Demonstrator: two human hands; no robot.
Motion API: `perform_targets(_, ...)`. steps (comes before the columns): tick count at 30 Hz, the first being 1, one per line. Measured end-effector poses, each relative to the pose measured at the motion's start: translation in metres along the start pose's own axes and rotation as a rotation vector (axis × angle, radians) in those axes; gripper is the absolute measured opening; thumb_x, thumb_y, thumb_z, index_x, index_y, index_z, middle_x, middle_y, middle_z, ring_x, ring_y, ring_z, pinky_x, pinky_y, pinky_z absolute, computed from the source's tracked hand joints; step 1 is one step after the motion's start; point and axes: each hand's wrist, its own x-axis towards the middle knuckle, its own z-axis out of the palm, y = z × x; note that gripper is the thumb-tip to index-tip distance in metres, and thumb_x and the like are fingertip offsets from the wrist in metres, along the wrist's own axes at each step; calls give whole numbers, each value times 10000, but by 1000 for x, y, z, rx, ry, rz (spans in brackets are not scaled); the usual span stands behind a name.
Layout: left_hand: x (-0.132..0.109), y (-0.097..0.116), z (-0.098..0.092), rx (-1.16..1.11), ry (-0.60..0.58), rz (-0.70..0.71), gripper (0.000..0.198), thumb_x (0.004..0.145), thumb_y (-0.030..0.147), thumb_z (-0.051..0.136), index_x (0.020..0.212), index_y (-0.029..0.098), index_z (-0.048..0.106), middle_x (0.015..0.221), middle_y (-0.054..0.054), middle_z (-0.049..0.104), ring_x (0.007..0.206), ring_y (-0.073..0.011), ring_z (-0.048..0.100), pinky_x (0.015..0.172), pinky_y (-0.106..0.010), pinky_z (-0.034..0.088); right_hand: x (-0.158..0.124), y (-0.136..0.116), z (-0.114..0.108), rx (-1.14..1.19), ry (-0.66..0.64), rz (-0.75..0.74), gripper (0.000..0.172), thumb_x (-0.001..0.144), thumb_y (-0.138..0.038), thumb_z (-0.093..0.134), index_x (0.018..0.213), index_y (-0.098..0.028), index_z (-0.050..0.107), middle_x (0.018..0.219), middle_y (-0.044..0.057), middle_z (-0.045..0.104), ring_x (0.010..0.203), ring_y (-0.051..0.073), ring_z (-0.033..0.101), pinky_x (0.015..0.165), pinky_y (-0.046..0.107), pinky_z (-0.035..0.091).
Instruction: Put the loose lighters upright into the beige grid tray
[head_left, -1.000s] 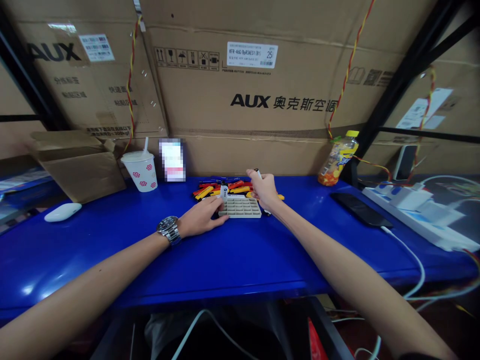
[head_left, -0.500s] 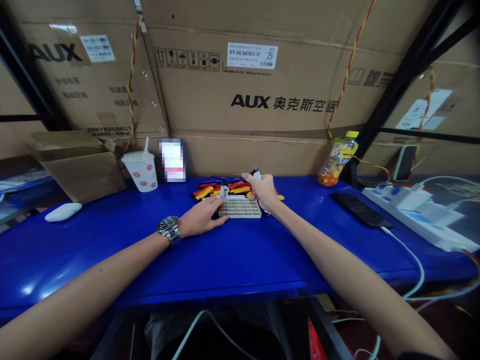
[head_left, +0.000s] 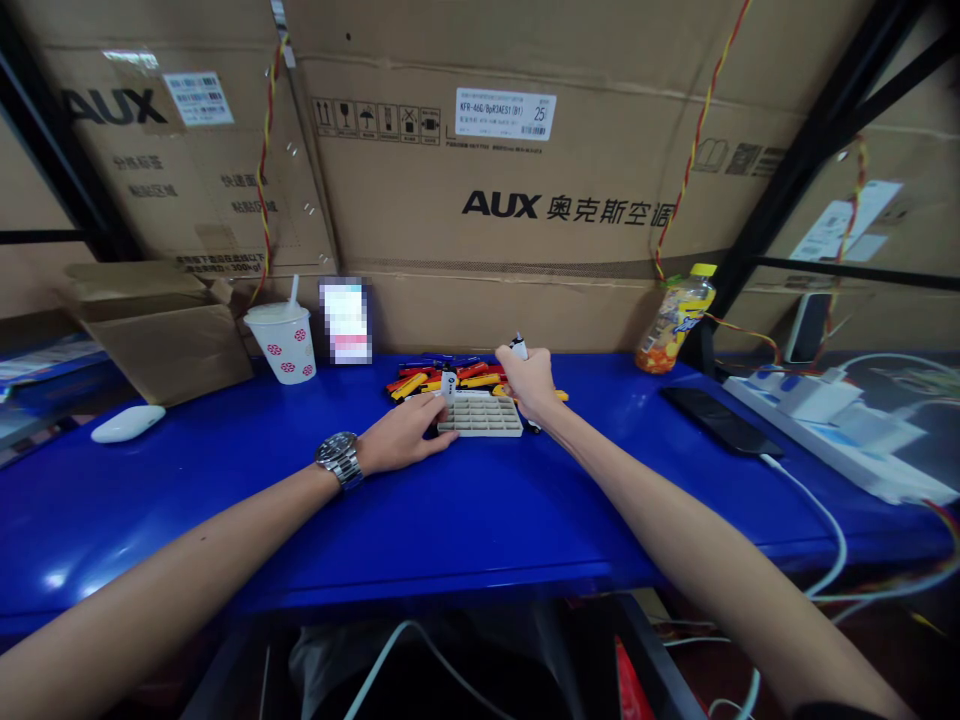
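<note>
The pale grey gridded plastic tray (head_left: 480, 415) lies at the middle of the glossy blue counter (head_left: 465, 520), close to the back edge, where cardboard cartons (head_left: 495, 200) form a wall. A broad bare stretch of counter is left between the tray and the front edge, crossed only by the two forearms.

The left hand (head_left: 401, 440), with a steel wristwatch (head_left: 339, 460), is laid flat, its fingers loosely together and touching the tray's left edge, gripping nothing. The right hand (head_left: 529, 385) is held just above the tray's far right corner, its fingers clamped around a small white-and-black stick (head_left: 517, 348), whose tip shows above the fist.

One like white stick (head_left: 448, 383) stands at the tray's far left corner. A heap of red, orange and yellow sticks (head_left: 442, 377), too tangled to be counted, lies just behind the tray. One paper cup with a straw (head_left: 283, 342), one white mouse (head_left: 127, 423), one yellow-capped bottle (head_left: 675, 318) and one black phone (head_left: 720, 420) are seen, all well apart from the tray.

Compared with half a second ago, the right thumb, then stretched leftward, is folded in, and the fist is shifted slightly right; the left hand is unchanged.
</note>
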Motion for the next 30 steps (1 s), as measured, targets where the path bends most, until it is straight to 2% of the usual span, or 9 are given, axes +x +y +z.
perform_targets(4,0,0,0,5,-2,3,230,904,407,488,813,203,431,855,-59,549,764,-204,518,659,-338,435,-1,1,0,-27,12,-11,248,681,-347,573,566,-219,396,456,-70,282,400,70,296,336,217,222)
perform_targets(7,0,0,0,5,2,3,230,904,404,493,812,201,433,848,-57,550,755,-199,515,654,-331,431,-2,4,-1,-13,-23,-29,318,677,-381,632,544,-212,397,465,-68,302,416,64,284,360,226,217)
perform_targets(11,0,-2,1,-6,11,8,224,901,393,510,817,199,436,847,-53,551,747,-192,516,660,-326,434,-2,6,-2,74,-241,-91,447,685,-544,694,554,-199,443,486,-67,313,423,60,261,382,233,216)
perform_targets(14,0,-3,2,-15,12,9,224,898,386,525,815,197,438,845,-50,553,743,-188,518,659,-322,434,-1,5,2,200,-421,-54,535,803,-692,483,700,-179,596,537,-40,384,439,84,337,409,235,286)
perform_targets(16,0,-3,2,-18,10,14,221,895,377,534,808,196,442,834,-45,555,737,-186,517,653,-319,431,-3,4,5,259,-473,-60,585,842,-707,391,814,-178,637,589,-24,430,480,98,389,440,235,327)
perform_targets(18,0,-4,2,-18,12,17,215,891,371,542,809,194,451,827,-43,557,734,-184,518,653,-318,431,-7,2,8,251,-478,-125,545,837,-687,440,849,-177,630,642,-17,466,522,99,412,473,233,345)
perform_targets(23,-1,-4,2,-11,13,6,218,886,383,545,818,188,476,793,-37,553,699,-176,519,635,-313,429,-21,-5,9,49,-491,-366,394,746,-556,667,745,-170,589,655,-18,517,570,96,428,531,241,340)
perform_targets(27,-1,-3,1,-12,11,15,215,879,370,552,792,190,476,743,-18,543,652,-159,504,599,-294,409,-23,-4,9,7,-514,-390,359,751,-520,672,727,-174,577,554,-38,498,502,94,415,497,241,318)
perform_targets(30,-1,-1,1,-21,13,21,204,870,343,563,772,191,469,718,-4,535,630,-147,488,586,-282,390,-20,1,9,-1,-536,-390,330,760,-490,670,791,-176,574,589,-12,587,541,121,518,536,250,389)
